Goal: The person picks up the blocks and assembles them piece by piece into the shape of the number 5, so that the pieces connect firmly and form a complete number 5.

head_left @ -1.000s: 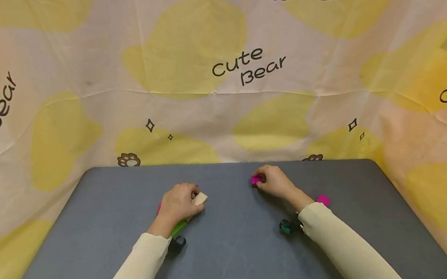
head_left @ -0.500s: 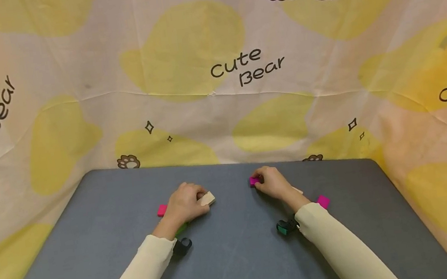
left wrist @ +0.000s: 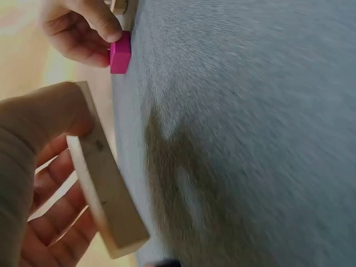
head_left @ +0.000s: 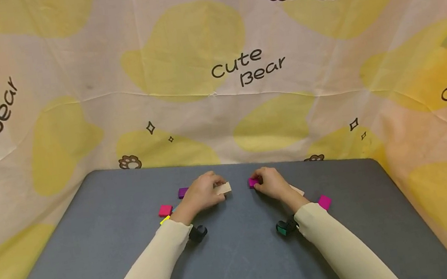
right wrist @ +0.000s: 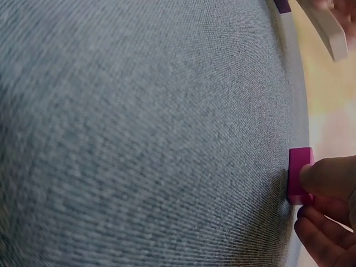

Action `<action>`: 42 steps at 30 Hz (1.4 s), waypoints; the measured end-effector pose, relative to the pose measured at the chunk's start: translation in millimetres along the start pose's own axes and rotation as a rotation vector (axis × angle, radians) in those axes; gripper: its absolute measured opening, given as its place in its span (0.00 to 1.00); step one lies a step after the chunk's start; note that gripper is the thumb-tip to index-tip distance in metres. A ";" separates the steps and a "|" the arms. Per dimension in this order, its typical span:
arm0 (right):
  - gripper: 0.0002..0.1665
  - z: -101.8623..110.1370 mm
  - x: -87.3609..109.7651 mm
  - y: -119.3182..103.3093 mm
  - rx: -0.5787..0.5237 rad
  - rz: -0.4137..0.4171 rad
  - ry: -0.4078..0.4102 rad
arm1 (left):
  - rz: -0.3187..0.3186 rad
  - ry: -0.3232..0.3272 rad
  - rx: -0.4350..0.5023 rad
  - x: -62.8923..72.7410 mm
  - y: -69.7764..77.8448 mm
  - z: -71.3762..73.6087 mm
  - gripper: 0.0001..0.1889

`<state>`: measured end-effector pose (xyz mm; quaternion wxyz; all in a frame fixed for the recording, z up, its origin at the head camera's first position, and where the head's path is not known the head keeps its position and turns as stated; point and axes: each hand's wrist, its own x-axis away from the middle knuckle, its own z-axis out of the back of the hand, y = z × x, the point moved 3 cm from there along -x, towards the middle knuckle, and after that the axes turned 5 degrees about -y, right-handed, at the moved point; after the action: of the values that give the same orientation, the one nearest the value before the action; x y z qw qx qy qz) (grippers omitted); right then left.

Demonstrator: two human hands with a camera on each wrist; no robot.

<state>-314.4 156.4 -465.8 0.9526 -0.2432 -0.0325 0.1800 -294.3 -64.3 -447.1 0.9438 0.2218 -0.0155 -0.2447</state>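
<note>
In the head view my left hand (head_left: 202, 194) holds a plain wooden block (head_left: 223, 188) above the table. Thumb and fingers grip its sides, and the left wrist view shows the oblong block (left wrist: 114, 194) tilted, with its shadow on the grey surface. To the right of it, my right hand (head_left: 273, 183) pinches a small magenta block (head_left: 252, 183) that stands on the table. In the right wrist view the thumb presses one face of this magenta block (right wrist: 299, 167). A gap separates the two blocks.
Left of the left hand lie a purple block (head_left: 183, 193), a pinkish-red block (head_left: 165, 210) and a yellow piece (head_left: 165, 220). By the right forearm are a wooden piece (head_left: 298, 190) and another magenta block (head_left: 324, 202). A printed cloth (head_left: 187, 125) hangs behind the table (head_left: 240, 261).
My left hand has moved right with the wooden block, nearer the right hand. Purple, red and yellow pieces have come into view behind it; a green one is now hidden. The right hand barely moved.
</note>
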 end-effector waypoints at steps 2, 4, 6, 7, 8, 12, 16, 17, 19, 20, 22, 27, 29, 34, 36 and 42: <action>0.12 0.0 -0.3 0.8 0.005 -0.005 0.001 | -0.008 -0.012 0.003 -8.5 0.9 -3.4 0.16; 0.12 -0.2 -0.9 1.1 0.016 -0.006 -0.001 | -0.012 -0.031 0.006 -16.6 1.7 -6.4 0.16; 0.13 -0.5 -1.7 1.2 0.026 -0.006 -0.004 | -0.019 -0.053 -0.002 -24.1 2.4 -8.8 0.16; 0.13 -0.7 -2.1 1.3 0.032 -0.007 -0.005 | -0.021 -0.067 -0.006 -27.2 3.1 -9.4 0.16; 0.13 -0.8 -2.2 1.2 0.037 -0.007 -0.005 | -0.024 -0.077 -0.011 -30.1 3.8 -10.1 0.16; 0.13 -0.1 -2.6 0.2 0.038 0.000 -0.001 | -0.039 -0.116 -0.023 -39.0 6.9 -13.6 0.17; 0.13 0.7 -3.3 -1.7 0.036 0.017 -0.003 | -0.038 -0.139 -0.024 -44.9 8.3 -19.5 0.17; 0.13 0.7 -3.6 -1.8 0.037 0.018 -0.005 | -0.037 -0.141 -0.024 -46.5 8.4 -21.2 0.17; 0.13 0.6 -4.1 -1.6 0.039 0.020 -0.005 | -0.041 -0.146 -0.026 -49.5 9.3 -23.9 0.17; 0.13 0.4 -4.4 -1.2 0.040 0.019 -0.005 | -0.044 -0.149 -0.029 -51.0 9.9 -25.1 0.18; 0.13 0.4 -4.7 -0.5 0.044 0.019 -0.004 | -0.053 -0.152 -0.034 -54.1 11.6 -27.3 0.18; 0.12 0.4 -4.7 -1.0 0.050 0.014 0.001 | -0.057 -0.153 -0.049 -60.5 14.8 -32.5 0.18; 0.12 0.6 -4.3 -2.0 0.049 0.010 -0.001 | -0.048 -0.153 -0.046 -61.7 15.5 -34.1 0.18; 0.12 -0.6 -3.9 -2.3 0.053 -0.001 -0.003 | -0.029 -0.160 -0.022 -62.8 16.4 -37.9 0.18; 0.12 -1.0 -3.9 -2.2 0.057 -0.002 -0.002 | -0.026 -0.163 -0.018 -63.3 16.6 -39.0 0.17; 0.12 -2.1 -4.9 -0.6 0.067 -0.005 -0.001 | -0.016 -0.162 -0.026 -64.6 17.9 -40.6 0.17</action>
<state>-318.4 153.2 -467.2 0.9605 -0.2111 -0.0278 0.1789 -337.4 -3.2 -470.9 0.9402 0.1890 -0.0869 -0.2698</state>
